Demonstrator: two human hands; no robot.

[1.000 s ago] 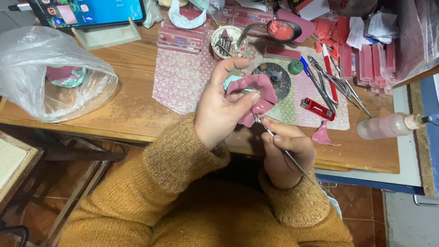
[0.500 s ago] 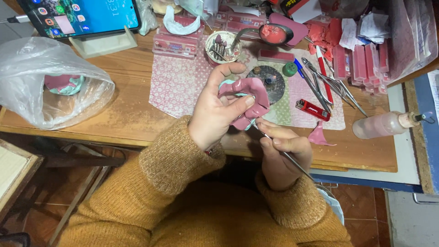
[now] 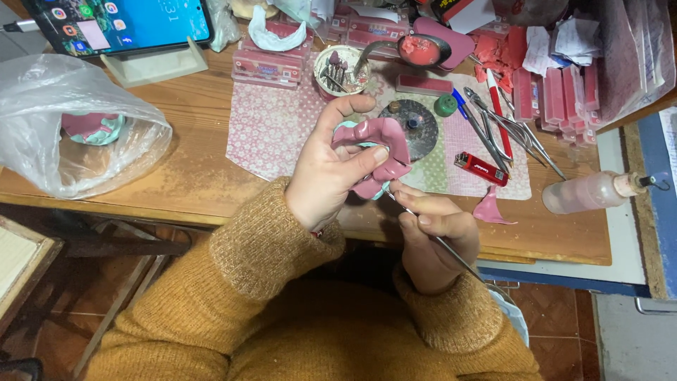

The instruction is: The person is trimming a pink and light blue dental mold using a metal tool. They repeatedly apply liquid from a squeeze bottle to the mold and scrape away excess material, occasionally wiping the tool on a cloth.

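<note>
Head view. The left hand (image 3: pixel 331 173) holds a pink wax sheet (image 3: pixel 377 152) draped over a pale green cast, of which only edges show at the top left and bottom of the wax. The thumb presses on the wax from the near side and the fingers curl round behind, so the hand is clamped on wax and cast together.

The right hand (image 3: pixel 434 236) sits just below and right of the wax. Its fingers are pinched together on a thin metal tool (image 3: pixel 441 243), whose tip touches the lower edge of the wax and whose handle runs down and right past the wrist.

Everything else is placed from the wax. Under and behind it lies a patterned mat (image 3: pixel 271 130) on the wooden bench (image 3: pixel 190 183). Just behind it is a dark round disc (image 3: pixel 412 127), and farther back a small tub (image 3: pixel 340 70) of burs. To the right lie a red lighter (image 3: pixel 481 169), metal pliers (image 3: pixel 508 130) and, well apart, a clear bottle (image 3: pixel 589 192). A pink wax scrap (image 3: pixel 490 209) lies near the right hand. Far left sits a plastic bag (image 3: pixel 77 127) with a phone (image 3: pixel 123 25) behind it.
</note>
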